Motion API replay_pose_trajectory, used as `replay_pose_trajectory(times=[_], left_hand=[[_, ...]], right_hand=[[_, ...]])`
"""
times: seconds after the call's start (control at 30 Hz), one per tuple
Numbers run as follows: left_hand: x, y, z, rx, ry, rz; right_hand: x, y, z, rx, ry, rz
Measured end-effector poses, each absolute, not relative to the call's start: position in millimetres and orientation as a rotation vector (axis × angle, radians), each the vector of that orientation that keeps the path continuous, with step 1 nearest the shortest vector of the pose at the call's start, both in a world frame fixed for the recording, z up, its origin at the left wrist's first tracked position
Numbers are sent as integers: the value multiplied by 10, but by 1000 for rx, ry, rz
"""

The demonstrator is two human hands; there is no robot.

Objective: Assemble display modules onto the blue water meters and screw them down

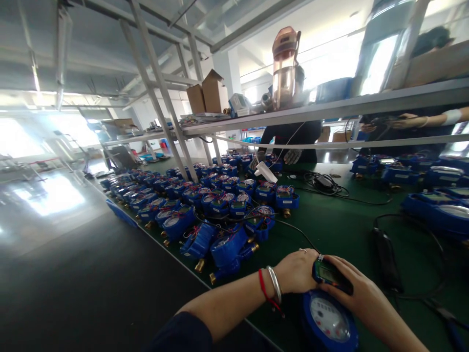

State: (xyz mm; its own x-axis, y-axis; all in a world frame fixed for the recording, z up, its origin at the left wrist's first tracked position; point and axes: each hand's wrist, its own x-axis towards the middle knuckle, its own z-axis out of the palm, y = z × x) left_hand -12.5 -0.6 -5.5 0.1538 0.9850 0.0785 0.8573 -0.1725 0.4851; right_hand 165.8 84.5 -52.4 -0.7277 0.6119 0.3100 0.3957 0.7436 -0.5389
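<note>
A blue water meter [350, 337] with a round white dial [329, 319] lies at the bottom of the view, close to me. Above its dial, a small circuit board with a display [332, 275] is tilted up. My right hand [362, 293] is closed round this board, fingers along its top and thumb below. My left hand [297, 272] is closed at the board's left end, by a small silver plug [320, 257] where a black cable [306, 237] ends. The left fingertips are mostly hidden. A silver bangle and red cord circle my left wrist.
Many blue meters [216, 200] with exposed wires crowd the green bench [315, 220] at left; more [436, 176] stand at right. A black handheld device [386, 259] and cables lie at right. Overhead runs a shelf [322, 110] with a bottle [286, 68]. Two people work across the bench.
</note>
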Motion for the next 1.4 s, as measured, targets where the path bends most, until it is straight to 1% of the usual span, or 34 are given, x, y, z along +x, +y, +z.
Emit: replay_pose_trajectory(times=[0.17, 0.37, 0.47, 0.53, 0.6, 0.77, 0.9, 1.03, 1.23, 1.4], left_hand=[[-283, 9, -47, 2108, 1538, 616], [-526, -339, 198, 2051, 1589, 562], [-768, -628, 367, 1999, 1682, 662], [-978, -791, 449, 2039, 1883, 764], [-1218, -908, 502, 2042, 2074, 792], [-1837, -1037, 512, 1930, 2323, 794], [-2186, -971, 433, 1900, 2361, 692], [-2371, -681, 401, 1936, 2260, 546], [-2454, -182, 399, 1906, 2113, 286], [-2418, -89, 289, 1887, 2183, 266]], right_hand=[[1611, 808, -485, -728, -2486, 603], [1490, 767, -421, -617, -2574, 617], [1496, 789, -411, -600, -2606, 649], [1516, 821, -422, -604, -2619, 650], [1533, 863, -442, -608, -2644, 641], [1547, 955, -452, -554, -2740, 580], [1561, 960, -396, -576, -2799, 503], [1572, 926, -352, -642, -2775, 385], [1636, 940, -307, -687, -2753, 222], [1685, 974, -263, -729, -2717, 203]])
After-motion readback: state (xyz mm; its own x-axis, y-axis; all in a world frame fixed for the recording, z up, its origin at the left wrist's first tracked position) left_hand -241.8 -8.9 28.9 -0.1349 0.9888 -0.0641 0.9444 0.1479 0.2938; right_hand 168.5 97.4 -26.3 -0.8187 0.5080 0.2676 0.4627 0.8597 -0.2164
